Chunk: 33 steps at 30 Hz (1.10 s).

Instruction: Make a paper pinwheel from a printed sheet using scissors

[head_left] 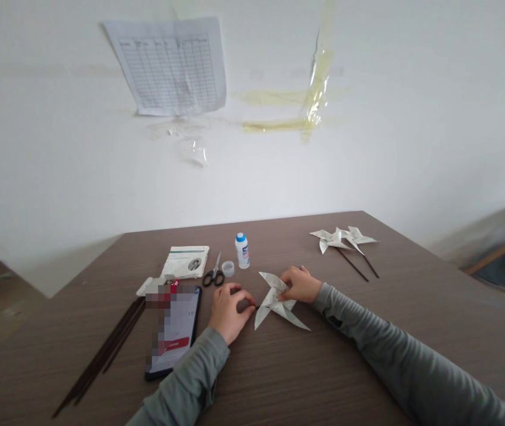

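A folded white paper pinwheel [279, 310] lies on the brown table [305, 373] in front of me. My right hand [299, 284] rests on its upper blade, fingers curled and pressed onto the paper. My left hand [230, 310] sits just left of it, fingers pinched together at the pinwheel's centre around what looks like the end of a thin dark stick. Both sleeves are grey-green.
Two finished pinwheels on dark sticks [345, 239] lie at the far right. A glue bottle [242, 250], its cap [228, 269], scissors [214, 275] and folded papers [186, 261] sit behind my hands. A phone [174, 331] and several dark sticks [105, 349] lie to the left.
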{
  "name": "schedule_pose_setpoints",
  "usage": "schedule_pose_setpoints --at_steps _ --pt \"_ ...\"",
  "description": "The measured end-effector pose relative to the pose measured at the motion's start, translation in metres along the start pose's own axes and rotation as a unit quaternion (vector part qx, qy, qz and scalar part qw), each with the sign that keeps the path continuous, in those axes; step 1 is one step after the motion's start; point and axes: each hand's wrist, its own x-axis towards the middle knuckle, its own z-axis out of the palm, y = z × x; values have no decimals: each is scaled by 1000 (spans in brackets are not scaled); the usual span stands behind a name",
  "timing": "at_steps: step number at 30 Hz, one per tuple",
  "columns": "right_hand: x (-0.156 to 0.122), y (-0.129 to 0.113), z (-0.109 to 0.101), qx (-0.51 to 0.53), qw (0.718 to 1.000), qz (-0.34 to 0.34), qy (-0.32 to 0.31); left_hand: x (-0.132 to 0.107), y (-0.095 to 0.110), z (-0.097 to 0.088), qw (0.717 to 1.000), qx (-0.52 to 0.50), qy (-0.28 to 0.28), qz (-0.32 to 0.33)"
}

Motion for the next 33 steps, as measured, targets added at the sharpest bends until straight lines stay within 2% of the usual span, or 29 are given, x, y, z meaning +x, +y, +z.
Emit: schedule_pose_setpoints --at_steps 11,23,33 --pt "1 12 -3 29 999 -27 0 0 -2 2 1000 -8 22 2" --pt "5 10 9 10 998 28 53 1 -7 6 999 -9 27 20" --pt "16 2 15 -9 993 98 58 2 -5 7 1000 4 20 5"
